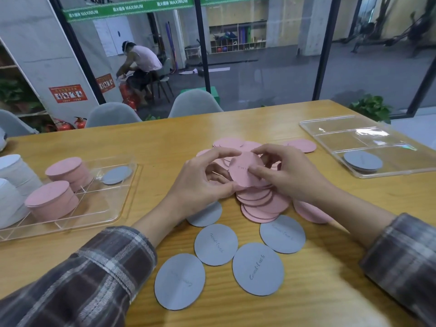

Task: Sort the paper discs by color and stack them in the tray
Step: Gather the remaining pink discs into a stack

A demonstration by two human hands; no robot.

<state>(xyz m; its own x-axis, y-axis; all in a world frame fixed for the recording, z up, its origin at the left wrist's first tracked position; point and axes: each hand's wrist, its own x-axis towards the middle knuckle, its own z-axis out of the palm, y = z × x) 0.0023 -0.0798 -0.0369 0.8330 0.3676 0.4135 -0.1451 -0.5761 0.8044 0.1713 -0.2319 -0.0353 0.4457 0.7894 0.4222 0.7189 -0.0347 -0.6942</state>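
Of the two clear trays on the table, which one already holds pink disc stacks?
The clear plastic tray on the left: it holds two tall pink paper disc stacks plus one grey disc. The right clear tray holds only grey discs.

Left hand point(203, 182) and right hand point(290, 175) raised close together at centre, fingers point(226, 153) curled, pinching opposite edges of pink disc point(245, 168). Forearms in plaid sleeves.

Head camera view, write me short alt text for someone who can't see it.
Both hands, left hand and right hand, hold one pink disc above a loose pink pile on a wooden table. Grey discs lie nearer; clear trays sit left and right.
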